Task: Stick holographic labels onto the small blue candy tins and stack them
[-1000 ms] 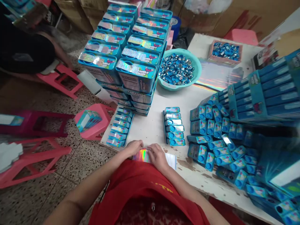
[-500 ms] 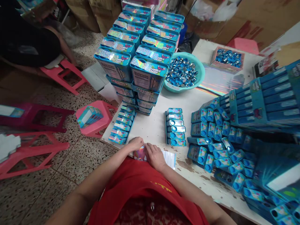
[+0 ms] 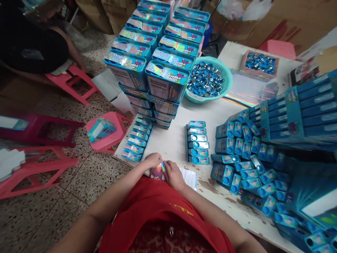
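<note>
At the near table edge my left hand (image 3: 153,160) is closed, its fingertips pinched at the upper edge of a shiny holographic sticker sheet (image 3: 158,172). My right hand (image 3: 174,174) rests on that sheet's right side with bent fingers, thumb and fingertips gripping close to the left ones. What lies right between the fingertips is too small to make out. Beside the right wrist lies a white backing sheet (image 3: 190,178) with pale strips. A row of blue tins (image 3: 198,143) with round openings stands ahead to the right. Another row of tins (image 3: 134,142), with shiny strips on top, stands left.
Tall stacks of blue tins (image 3: 168,79) rise at the back left. Behind them sit a turquoise basin (image 3: 226,82) of small caps and a pink box (image 3: 243,63) of caps. Piled tins (image 3: 247,172) crowd the right. A pink stool (image 3: 105,140) holds tins; a seated person (image 3: 31,45) is far left.
The sticker sheet now catches a brighter rainbow glare between my hands. My fingers have shifted only slightly. The whole view has moved a little.
</note>
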The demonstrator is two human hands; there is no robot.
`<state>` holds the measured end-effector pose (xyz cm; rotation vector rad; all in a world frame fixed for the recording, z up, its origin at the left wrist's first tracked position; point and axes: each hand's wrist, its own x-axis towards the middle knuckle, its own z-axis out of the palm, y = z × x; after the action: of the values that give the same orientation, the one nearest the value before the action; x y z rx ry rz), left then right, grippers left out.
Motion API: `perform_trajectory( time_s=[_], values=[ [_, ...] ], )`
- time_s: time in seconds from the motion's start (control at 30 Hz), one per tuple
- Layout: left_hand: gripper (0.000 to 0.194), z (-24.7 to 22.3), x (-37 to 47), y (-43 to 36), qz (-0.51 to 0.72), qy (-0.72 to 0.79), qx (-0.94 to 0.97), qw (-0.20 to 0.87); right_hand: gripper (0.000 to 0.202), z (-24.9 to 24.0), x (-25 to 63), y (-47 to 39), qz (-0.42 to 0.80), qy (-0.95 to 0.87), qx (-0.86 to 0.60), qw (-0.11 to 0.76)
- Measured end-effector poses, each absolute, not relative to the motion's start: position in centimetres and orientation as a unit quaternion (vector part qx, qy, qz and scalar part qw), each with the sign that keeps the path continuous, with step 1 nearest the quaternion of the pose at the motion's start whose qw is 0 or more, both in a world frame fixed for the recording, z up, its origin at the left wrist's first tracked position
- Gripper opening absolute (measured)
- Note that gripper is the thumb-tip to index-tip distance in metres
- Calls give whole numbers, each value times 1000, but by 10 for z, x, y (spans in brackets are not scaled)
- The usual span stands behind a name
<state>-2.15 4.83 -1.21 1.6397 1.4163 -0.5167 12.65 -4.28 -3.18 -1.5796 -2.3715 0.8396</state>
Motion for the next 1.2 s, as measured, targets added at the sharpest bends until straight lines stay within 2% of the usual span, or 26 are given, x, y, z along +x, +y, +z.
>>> perform_trajectory(
  time_s=[0.4,0.6,0.77,1.03,1.2],
  values=[
    [23,-13,-18,51,-238,570,661,427,48,-26,125,-38,272,-830,-487,-13],
    [26,-10,-16,53,-240,573,661,421,46,-27,128,-42,280,-833,-476,21],
    [26,-9,-15,54,-242,573,661,420,44,-27,128,-41,289,-791,-534,70],
    [26,-4,-14,54,-241,584,654,416,40,-31,125,-40,299,-786,-534,83],
    [27,-4,-13,54,-244,579,659,413,38,-30,127,-42,288,-810,-508,57]
  ],
)
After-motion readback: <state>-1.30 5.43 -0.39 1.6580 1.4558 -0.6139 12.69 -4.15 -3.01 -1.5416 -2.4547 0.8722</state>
